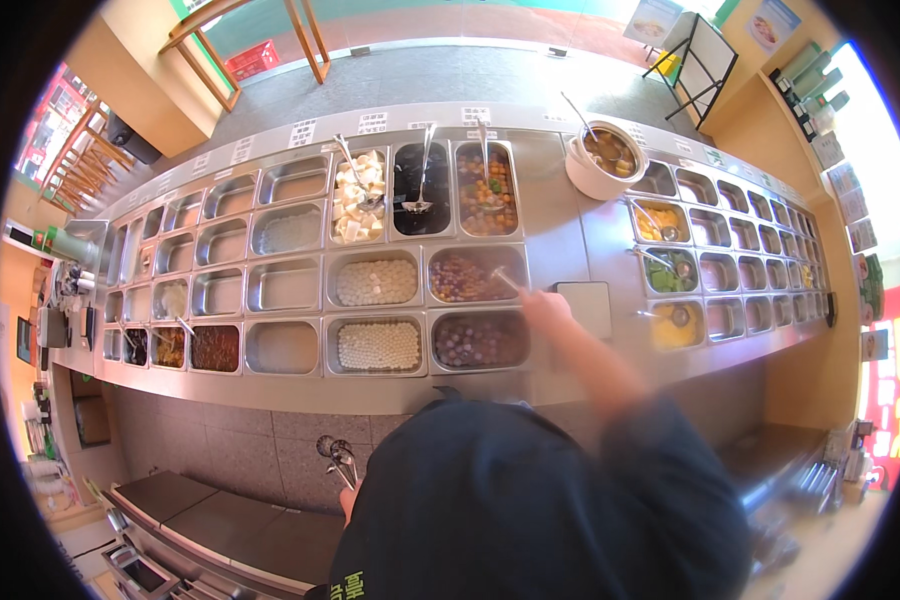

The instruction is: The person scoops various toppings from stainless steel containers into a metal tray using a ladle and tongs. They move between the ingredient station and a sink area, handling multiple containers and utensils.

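My right hand (546,309) reaches over the counter and grips the handle of a metal ladle (504,277), whose lower end is at a steel pan of small coloured balls (457,279). Low beside my body, my left hand (349,501) is shut on several metal ladles (337,453) with their bowls upward. Nearby are pans of white balls (377,282), smaller white pearls (379,346) and dark purple balls (480,342). Farther back, ladles stand in pans of white cubes (358,214), black jelly (412,210) and orange and brown balls (487,210).
A white pot (604,180) with a ladle stands on the counter at the back. A pale square plate (591,304) lies right of my hand. Steel pans fill both sides, including green pieces (661,274) and yellow food (671,330). A low dark-topped cabinet (217,521) is behind, at lower left.
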A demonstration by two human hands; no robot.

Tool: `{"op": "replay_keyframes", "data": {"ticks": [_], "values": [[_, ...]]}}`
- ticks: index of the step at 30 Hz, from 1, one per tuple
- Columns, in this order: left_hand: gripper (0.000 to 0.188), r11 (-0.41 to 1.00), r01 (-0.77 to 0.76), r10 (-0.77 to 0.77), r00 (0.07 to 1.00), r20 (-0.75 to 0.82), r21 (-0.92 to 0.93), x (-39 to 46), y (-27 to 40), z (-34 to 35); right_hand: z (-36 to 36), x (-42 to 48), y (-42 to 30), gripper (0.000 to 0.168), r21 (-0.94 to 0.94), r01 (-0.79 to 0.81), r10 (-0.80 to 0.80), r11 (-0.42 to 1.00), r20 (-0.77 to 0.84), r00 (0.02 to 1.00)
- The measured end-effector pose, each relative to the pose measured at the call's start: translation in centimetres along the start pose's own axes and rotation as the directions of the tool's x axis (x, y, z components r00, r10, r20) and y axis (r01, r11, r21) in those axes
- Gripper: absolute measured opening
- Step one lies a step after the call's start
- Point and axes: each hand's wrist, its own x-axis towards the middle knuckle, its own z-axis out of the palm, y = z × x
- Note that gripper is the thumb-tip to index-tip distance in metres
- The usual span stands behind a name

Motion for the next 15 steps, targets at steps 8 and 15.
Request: {"op": "replay_keyframes", "data": {"ticks": [8, 15], "values": [[0.045, 1.0, 0.008, -0.008, 1.0, 0.013, 0.01, 0.5, 1.0, 0.1, -2.1, -1.6, -1.0, 0.031, -0.052, -0.002, 0.006, 0.999, 0.072, 0.997], [0.046, 0.999, 0.03, -0.03, 0.999, 0.016, 0.022, 0.0, 1.5, 0.0, -2.0, -1.3, -3.7, 0.028, -0.087, 0.104, -0.096, 0.991, 0.093, 0.991]]}}
